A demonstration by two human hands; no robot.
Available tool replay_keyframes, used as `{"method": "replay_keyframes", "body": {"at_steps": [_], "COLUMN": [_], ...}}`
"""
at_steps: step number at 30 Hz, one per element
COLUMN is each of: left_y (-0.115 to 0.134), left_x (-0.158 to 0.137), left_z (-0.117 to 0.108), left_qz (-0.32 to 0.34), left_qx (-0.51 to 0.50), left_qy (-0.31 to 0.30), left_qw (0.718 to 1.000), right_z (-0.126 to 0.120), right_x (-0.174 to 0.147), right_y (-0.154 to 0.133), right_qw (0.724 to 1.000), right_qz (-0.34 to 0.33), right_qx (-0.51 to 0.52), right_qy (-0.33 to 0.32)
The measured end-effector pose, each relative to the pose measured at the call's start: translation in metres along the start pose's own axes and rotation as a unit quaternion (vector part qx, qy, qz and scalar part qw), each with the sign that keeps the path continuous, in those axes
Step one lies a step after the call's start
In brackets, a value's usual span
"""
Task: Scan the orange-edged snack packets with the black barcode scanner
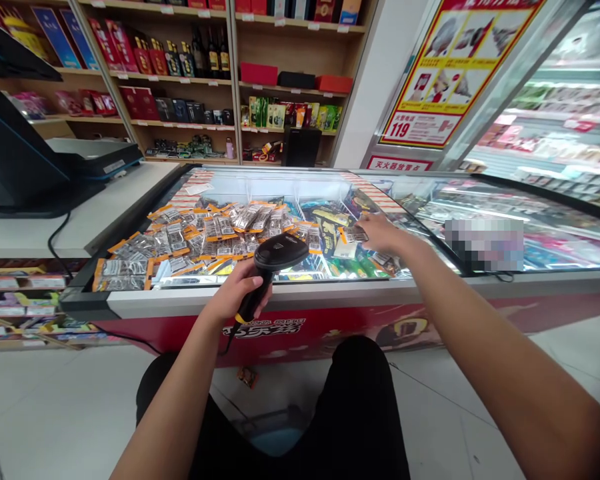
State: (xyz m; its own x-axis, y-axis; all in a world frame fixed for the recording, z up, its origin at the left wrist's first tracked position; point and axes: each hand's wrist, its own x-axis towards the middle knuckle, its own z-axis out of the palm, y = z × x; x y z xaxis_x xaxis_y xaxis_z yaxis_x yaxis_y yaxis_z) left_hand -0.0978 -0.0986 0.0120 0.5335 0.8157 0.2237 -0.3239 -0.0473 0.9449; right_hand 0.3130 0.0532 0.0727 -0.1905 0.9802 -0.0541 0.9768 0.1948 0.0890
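My left hand (240, 291) is wrapped round the handle of a black barcode scanner (280, 252), whose head points to the right over the freezer's front edge. Over the glass freezer top (285, 177), my right hand (377, 233) pinches a small snack packet (353, 235) with an orange edge. To the left, a heap of similar packets (220, 227), clear with orange ends and printed labels, is spread across the glass. Frozen goods in green and yellow wrappers (333, 223) show beneath the glass near my right hand.
A black checkout machine (20, 153) stands on the white counter (10, 233) at left. One packet (247, 377) lies on the floor near my knees. Shelves (180, 80) of bottles and boxes rise behind the freezer. The scanner's cable (229, 339) hangs down in front.
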Motion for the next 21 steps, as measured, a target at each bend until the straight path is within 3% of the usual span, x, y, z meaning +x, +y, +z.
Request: {"method": "replay_keyframes", "body": {"at_steps": [7, 11, 15, 21], "left_y": [0.003, 0.008, 0.011, 0.01], "left_x": [-0.001, 0.001, 0.002, 0.0], "left_z": [-0.002, -0.003, -0.003, -0.002], "left_qz": [-0.031, -0.056, -0.073, -0.074], "left_qx": [0.001, 0.015, 0.024, 0.026], "left_qy": [-0.012, -0.023, -0.021, -0.002], "left_qw": [0.999, 0.998, 0.997, 0.997], "right_z": [-0.001, -0.013, -0.023, -0.027], "right_x": [-0.012, -0.019, -0.026, -0.028], "right_y": [-0.03, -0.06, -0.081, -0.081], "right_qw": [0.983, 0.969, 0.963, 0.962], "right_qz": [-0.113, -0.187, -0.21, -0.211], "right_qx": [0.0, 0.003, -0.013, -0.003], "right_qy": [0.144, 0.16, 0.167, 0.174]}}
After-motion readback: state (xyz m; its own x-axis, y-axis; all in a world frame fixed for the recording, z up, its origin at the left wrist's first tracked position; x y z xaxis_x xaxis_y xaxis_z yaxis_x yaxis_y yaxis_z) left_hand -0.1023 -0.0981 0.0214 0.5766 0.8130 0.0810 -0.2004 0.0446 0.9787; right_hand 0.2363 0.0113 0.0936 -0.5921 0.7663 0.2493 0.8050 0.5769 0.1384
